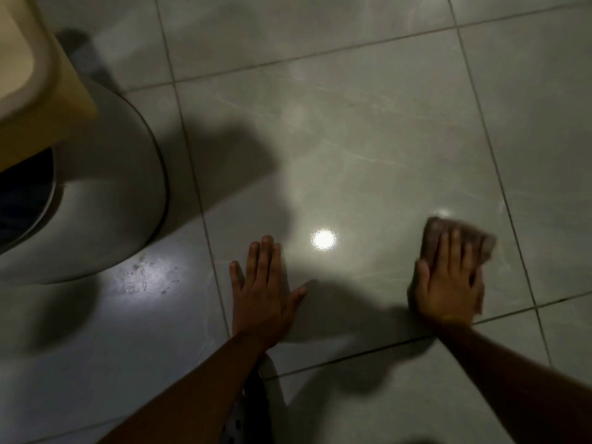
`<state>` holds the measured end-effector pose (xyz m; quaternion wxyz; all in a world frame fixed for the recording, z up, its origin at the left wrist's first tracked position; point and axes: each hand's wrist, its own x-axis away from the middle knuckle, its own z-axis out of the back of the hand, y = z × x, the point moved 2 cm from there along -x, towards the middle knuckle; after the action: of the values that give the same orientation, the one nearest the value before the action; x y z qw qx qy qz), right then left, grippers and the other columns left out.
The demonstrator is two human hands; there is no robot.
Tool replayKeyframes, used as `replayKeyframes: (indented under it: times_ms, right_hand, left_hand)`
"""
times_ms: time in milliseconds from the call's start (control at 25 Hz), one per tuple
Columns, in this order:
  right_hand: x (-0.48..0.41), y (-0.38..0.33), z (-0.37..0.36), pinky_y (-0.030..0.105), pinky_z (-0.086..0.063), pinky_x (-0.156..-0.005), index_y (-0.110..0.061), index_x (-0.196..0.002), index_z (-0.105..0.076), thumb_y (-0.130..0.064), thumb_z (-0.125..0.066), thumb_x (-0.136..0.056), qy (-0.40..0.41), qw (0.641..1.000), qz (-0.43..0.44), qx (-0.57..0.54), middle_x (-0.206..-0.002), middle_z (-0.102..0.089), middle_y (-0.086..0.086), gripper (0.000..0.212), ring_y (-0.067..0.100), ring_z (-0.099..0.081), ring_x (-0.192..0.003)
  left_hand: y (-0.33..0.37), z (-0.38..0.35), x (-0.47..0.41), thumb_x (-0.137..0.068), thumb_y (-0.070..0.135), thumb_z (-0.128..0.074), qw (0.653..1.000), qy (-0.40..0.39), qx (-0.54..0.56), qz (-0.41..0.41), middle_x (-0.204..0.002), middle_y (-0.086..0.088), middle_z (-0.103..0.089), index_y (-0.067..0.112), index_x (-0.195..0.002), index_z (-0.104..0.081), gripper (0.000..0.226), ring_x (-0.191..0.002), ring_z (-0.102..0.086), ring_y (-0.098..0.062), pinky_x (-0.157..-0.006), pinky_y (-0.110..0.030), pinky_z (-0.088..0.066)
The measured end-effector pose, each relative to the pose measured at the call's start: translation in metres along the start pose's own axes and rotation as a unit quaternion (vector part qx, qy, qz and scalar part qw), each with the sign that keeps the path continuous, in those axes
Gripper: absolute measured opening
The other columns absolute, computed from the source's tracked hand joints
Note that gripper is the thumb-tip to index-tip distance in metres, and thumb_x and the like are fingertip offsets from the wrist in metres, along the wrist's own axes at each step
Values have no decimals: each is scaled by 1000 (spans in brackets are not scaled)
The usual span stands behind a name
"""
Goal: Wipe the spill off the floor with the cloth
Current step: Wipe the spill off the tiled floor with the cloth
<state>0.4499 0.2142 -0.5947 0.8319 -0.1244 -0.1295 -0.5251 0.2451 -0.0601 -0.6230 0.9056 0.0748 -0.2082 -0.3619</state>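
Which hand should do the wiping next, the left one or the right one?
The right hand, most likely. It lies flat on the brown cloth, pressing it to the tiled floor. The left hand is bare, spread flat on the tile, apparently as a prop.

Both forearms (205, 376) are bare, no sleeves or jewellery; dark polka-dotted fabric (246, 411) shows at six o'clock between them.

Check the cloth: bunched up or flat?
Flat: the cloth lies pressed to the floor under the right hand; folds blurred.
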Motion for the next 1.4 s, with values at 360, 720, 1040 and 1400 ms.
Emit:
replayKeyframes:
  times_ms: [360, 720, 1040, 1400]
  right_hand:
    - [51, -158, -63, 62, -21, -128, -25, -170, -24, -54, -37, -107, 46, 961, 273, 19, -180, -16, -3, 71, 28, -21, -166]
    - [13, -24, -22, 64, -24, -127, -21, -172, -12, -57, -28, -104, 67, 987, -136, -60, -181, -14, 5, 79, 34, -17, -166]
    - [35, -155, -60, 60, -19, -129, -20, -170, -26, -60, -41, -103, 50, 971, 235, 15, -179, -22, 3, 80, 32, -23, -165]
    - [62, -86, -59, 59, -25, -126, -22, -170, -26, -66, -31, -105, 21, 964, 259, 48, -178, -25, 2, 79, 31, -28, -163]
  left_hand:
    - [-2, -2, -1, -97, 82, -18, 1000, -16, 1, 6, -180, -3, 6, 16, -170, -5, 99, -166, 7, -24, -130, -59, 1]
    - [0, 1, 0, -97, 81, -19, 1000, -22, -12, 12, -180, -4, 7, 15, -170, -3, 101, -166, 8, -25, -130, -58, 3]
    - [1, 1, 0, -98, 81, -22, 1000, -19, -14, 11, -179, -3, 9, 15, -170, -4, 99, -165, 10, -23, -130, -57, 3]
    - [11, 11, 0, -98, 79, -18, 998, -48, 15, 39, -179, -4, 9, 15, -170, -3, 98, -165, 11, -25, -130, -62, 1]
